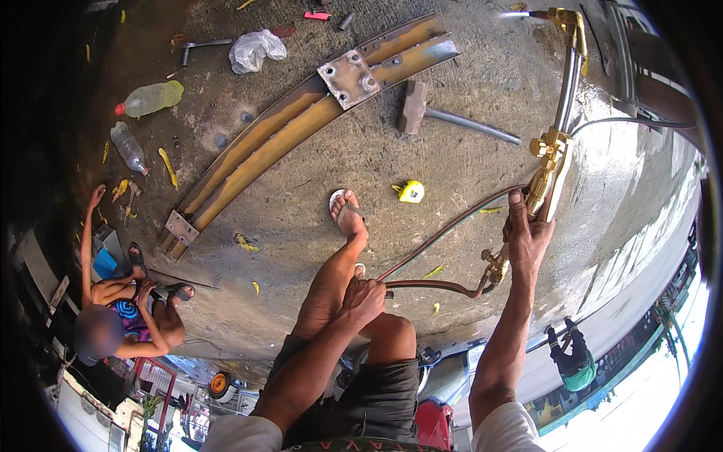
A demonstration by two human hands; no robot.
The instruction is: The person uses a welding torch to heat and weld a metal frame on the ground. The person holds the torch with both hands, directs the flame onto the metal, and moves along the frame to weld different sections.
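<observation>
My right hand [529, 239] is wrapped round the brass handle of a cutting torch [556, 143], its thumb lying along the near side. The torch's long metal tubes reach up to an angled head at the upper right, where a bright flame [514, 14] burns from the tip, pointing left. Reddish-brown and green hoses [444, 235] run from the torch's rear valves. My left hand [364, 300] rests closed by my knee, beside the hoses; a small dark end sticks out of it, and what it grips is mostly hidden.
Two parallel rusty steel channels [263, 143], joined by bolted plates [349, 79], lie on the concrete. Nearby are a sledgehammer [413, 108], a yellow tape measure [410, 191], plastic bottles [154, 99] and a plastic bag [257, 50]. One person [135, 324] sits at left; another [576, 361] stands far right.
</observation>
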